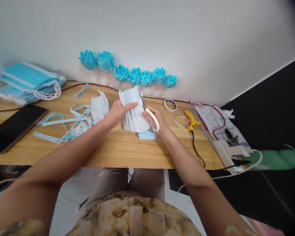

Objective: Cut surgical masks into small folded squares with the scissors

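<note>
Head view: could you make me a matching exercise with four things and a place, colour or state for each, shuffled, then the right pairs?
Things
1. Scissors
2. Pleated sheet
3. Glue gun
4. Flowers

Descriptions
A. bright blue, in a row by the wall
B. held in the right hand
C. yellow, right of both hands
D. pale, gripped by the left hand

Pairs: 1-B, 2-D, 3-C, 4-A

Both arms [184, 160] reach forward and inward, left fingers [131, 106] pinching, right fingers [147, 115] curled in a grip.
</note>
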A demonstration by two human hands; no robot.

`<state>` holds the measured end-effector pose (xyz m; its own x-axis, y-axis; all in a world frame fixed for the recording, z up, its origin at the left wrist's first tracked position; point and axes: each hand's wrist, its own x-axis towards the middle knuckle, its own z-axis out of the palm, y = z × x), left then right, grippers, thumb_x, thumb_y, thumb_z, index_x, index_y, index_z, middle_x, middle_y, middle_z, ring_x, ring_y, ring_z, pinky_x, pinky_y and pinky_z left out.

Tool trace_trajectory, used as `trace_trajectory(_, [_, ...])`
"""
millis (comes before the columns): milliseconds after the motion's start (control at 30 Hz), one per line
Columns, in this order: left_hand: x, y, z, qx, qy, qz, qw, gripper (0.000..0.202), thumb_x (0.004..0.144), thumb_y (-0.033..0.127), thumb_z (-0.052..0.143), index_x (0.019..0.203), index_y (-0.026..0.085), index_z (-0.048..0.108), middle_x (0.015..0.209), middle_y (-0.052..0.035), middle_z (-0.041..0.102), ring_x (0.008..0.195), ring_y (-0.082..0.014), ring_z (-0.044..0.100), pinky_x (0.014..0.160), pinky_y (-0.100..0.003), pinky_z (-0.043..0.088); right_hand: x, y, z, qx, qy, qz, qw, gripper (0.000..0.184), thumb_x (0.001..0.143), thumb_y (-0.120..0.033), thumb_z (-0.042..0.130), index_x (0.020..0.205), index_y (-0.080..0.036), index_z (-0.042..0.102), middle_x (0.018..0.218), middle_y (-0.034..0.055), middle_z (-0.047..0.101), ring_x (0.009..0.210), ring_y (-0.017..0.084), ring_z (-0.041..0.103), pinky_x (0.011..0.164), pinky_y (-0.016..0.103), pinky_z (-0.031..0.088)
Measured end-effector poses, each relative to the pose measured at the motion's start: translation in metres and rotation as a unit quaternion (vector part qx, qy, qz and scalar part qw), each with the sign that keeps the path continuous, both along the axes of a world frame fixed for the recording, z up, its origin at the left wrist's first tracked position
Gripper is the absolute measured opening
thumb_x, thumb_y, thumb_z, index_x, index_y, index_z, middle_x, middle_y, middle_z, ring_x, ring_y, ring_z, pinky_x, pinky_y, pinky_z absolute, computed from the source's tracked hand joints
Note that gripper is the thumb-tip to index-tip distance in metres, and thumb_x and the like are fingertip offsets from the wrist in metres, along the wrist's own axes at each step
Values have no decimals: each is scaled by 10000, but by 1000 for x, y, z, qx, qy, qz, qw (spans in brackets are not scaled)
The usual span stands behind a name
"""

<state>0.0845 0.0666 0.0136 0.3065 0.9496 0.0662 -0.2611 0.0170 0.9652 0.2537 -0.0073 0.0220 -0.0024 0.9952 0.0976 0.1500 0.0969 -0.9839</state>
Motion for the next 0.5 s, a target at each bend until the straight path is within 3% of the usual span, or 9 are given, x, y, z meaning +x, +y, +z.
trace_trajectory(267, [-1,1,1,15,-12,-13,1000,524,650,507,891,959,115,732,1053,-147,784,1069,-350,728,946,-468,602,1,1,-4,5,-2,-6,1000,543,681,-679,815,814,-192,615,674,-46,497,599,88,389,551,243,293])
trace_trajectory(400, [-4,6,4,22,-37,14,999,522,642,529,894,937,131,727,986,-124,790,1057,-348,734,956,-469,601,3,2,-9,-9,-22,6,1000,526,724,-689,785,751,-210,569,533,-72,443,493,86,377,489,244,277])
trace_trajectory(500, [-5,8,4,21,-45,36,998,501,617,489,915,914,133,726,991,-127,788,1067,-350,731,969,-473,598,2,2,-7,-3,-22,11,1000,535,713,-699,789,825,-205,616,569,-63,482,516,90,405,503,242,305])
